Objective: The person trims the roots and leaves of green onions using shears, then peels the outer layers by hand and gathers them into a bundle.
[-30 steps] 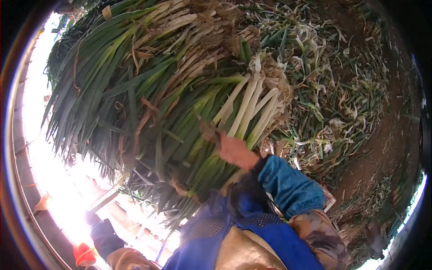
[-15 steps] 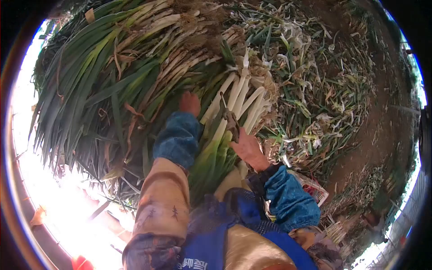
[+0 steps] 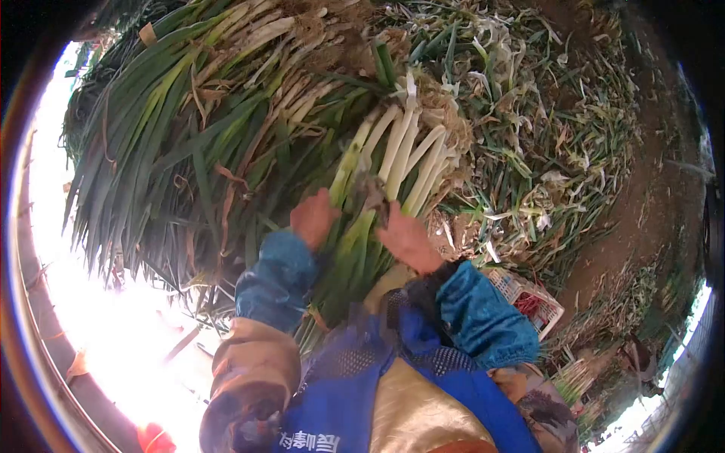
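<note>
My left hand (image 3: 313,217) is closed around the leaf end of a long green onion (image 3: 346,167), whose stalk slants up and away from it. My right hand (image 3: 411,240) has its fingers wrapped round a small dark tool (image 3: 375,196); motion blurs its tip. Beneath and between my hands lies a bunch of long green onions (image 3: 399,155), white stems and roots pointing away, green leaves towards my body.
A big heap of untrimmed green onions (image 3: 174,128) fills the left. Stripped leaves and peelings (image 3: 529,143) cover the ground at right. Near my right sleeve stands a white plastic basket (image 3: 550,311) with something red inside. Bare soil (image 3: 604,264) lies beyond.
My left hand has drawn back from the heap towards my body, and a green onion now lies along it. My right hand has shifted slightly left with the tool.
</note>
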`<control>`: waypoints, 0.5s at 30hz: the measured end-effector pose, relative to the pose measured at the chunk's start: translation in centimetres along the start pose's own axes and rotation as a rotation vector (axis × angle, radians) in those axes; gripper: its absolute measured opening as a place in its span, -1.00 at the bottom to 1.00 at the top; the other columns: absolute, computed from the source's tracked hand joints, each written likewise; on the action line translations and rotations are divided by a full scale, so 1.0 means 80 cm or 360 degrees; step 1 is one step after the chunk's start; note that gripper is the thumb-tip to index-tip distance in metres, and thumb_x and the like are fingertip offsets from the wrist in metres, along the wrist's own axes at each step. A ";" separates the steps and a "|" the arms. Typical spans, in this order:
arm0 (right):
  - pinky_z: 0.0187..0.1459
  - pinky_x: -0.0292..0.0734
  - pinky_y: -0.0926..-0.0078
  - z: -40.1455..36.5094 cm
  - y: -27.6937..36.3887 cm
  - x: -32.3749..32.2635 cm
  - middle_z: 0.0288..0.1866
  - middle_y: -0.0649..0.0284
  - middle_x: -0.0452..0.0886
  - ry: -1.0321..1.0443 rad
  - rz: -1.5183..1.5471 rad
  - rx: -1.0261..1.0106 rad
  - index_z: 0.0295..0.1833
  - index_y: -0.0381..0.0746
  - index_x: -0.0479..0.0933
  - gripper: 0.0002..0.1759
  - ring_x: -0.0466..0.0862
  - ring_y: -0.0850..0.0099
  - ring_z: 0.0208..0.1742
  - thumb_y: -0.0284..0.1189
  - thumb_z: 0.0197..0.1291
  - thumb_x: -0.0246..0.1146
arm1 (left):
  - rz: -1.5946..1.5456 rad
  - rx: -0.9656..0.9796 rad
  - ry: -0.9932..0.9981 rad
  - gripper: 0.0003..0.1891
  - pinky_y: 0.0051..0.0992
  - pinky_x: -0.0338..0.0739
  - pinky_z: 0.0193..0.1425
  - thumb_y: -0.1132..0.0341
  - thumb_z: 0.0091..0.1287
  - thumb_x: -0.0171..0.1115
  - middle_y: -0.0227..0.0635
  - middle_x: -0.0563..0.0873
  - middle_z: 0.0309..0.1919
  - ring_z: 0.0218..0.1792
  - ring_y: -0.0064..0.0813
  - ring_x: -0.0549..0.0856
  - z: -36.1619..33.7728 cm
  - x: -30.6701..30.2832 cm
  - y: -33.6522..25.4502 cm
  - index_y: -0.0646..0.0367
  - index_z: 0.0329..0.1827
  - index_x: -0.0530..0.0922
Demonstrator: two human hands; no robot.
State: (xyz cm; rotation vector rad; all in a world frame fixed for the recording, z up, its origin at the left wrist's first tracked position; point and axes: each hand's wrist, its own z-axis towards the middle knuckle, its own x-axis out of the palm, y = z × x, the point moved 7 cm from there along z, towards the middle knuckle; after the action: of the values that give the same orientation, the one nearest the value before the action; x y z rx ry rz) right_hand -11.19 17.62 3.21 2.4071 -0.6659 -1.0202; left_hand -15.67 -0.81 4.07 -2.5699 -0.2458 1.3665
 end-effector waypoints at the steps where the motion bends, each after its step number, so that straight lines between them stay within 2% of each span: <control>1: -0.24 0.46 0.01 0.009 -0.009 -0.004 -0.38 -0.22 0.54 -0.0063 -0.0007 0.0041 0.09 -0.39 0.21 -0.37 0.56 -0.15 -0.27 -0.19 0.04 0.22 | 0.0011 -0.0051 0.0004 -0.61 -0.03 0.47 -0.22 0.13 0.11 0.23 0.03 0.64 -0.35 -0.27 0.08 0.62 -0.013 -0.003 0.000 0.29 -0.21 0.39; 2: -0.25 0.46 0.01 0.013 -0.019 -0.007 -0.38 -0.21 0.55 -0.0129 -0.0010 0.0081 0.08 -0.40 0.22 -0.37 0.57 -0.15 -0.28 -0.19 0.04 0.22 | 0.0026 -0.0100 0.0007 -0.61 -0.03 0.46 -0.23 0.15 0.10 0.23 0.04 0.64 -0.36 -0.29 0.08 0.63 -0.024 -0.006 -0.001 0.28 -0.20 0.39; 3: -0.28 0.46 0.02 0.000 -0.018 -0.008 -0.39 -0.20 0.54 -0.0020 0.0048 0.0005 0.08 -0.43 0.24 -0.37 0.57 -0.13 -0.29 -0.20 0.05 0.22 | 0.0039 -0.0148 0.0013 -0.62 -0.03 0.46 -0.24 0.16 0.10 0.23 0.04 0.64 -0.37 -0.30 0.08 0.63 -0.034 -0.006 0.001 0.28 -0.19 0.38; 6: -0.20 0.48 -0.01 -0.074 0.008 -0.007 -0.33 -0.20 0.56 0.0331 0.0041 0.0007 0.04 -0.45 0.20 -0.42 0.59 -0.13 -0.23 -0.26 0.06 0.20 | -0.0041 -0.0162 -0.0031 -0.63 -0.03 0.47 -0.24 0.18 0.11 0.21 0.02 0.65 -0.39 -0.30 0.07 0.63 -0.057 0.013 0.007 0.25 -0.18 0.38; 9: -0.20 0.46 -0.03 -0.116 0.012 0.002 -0.33 -0.23 0.55 0.0215 0.0094 -0.0270 0.03 -0.44 0.19 -0.42 0.58 -0.15 -0.22 -0.26 0.05 0.22 | -0.0057 -0.0206 -0.0004 -0.63 -0.04 0.47 -0.24 0.17 0.11 0.20 0.01 0.64 -0.41 -0.32 0.06 0.64 -0.085 0.010 -0.004 0.23 -0.14 0.36; 12: -0.21 0.44 -0.03 -0.094 0.000 0.005 -0.36 -0.22 0.55 0.0183 0.0026 -0.0094 0.07 -0.43 0.18 -0.39 0.57 -0.17 -0.23 -0.25 0.04 0.20 | 0.0014 -0.0279 0.0039 -0.60 -0.03 0.48 -0.26 0.17 0.11 0.20 -0.02 0.64 -0.42 -0.32 0.05 0.64 -0.109 0.019 -0.010 0.21 -0.10 0.33; 15: -0.23 0.44 -0.03 -0.104 0.007 0.000 -0.37 -0.21 0.55 0.0134 0.0058 -0.0304 0.09 -0.43 0.16 -0.38 0.56 -0.18 -0.25 -0.24 0.04 0.18 | 0.0097 -0.0208 -0.0118 -0.62 -0.07 0.51 -0.37 0.21 0.11 0.17 -0.07 0.64 -0.43 -0.35 -0.01 0.66 -0.116 0.034 -0.004 0.20 -0.10 0.32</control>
State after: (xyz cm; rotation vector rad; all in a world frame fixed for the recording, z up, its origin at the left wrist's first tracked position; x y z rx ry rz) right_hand -5.15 18.86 8.79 2.2506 -0.5544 -0.9188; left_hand -6.45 -0.89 7.03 -2.6554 -0.2798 1.5169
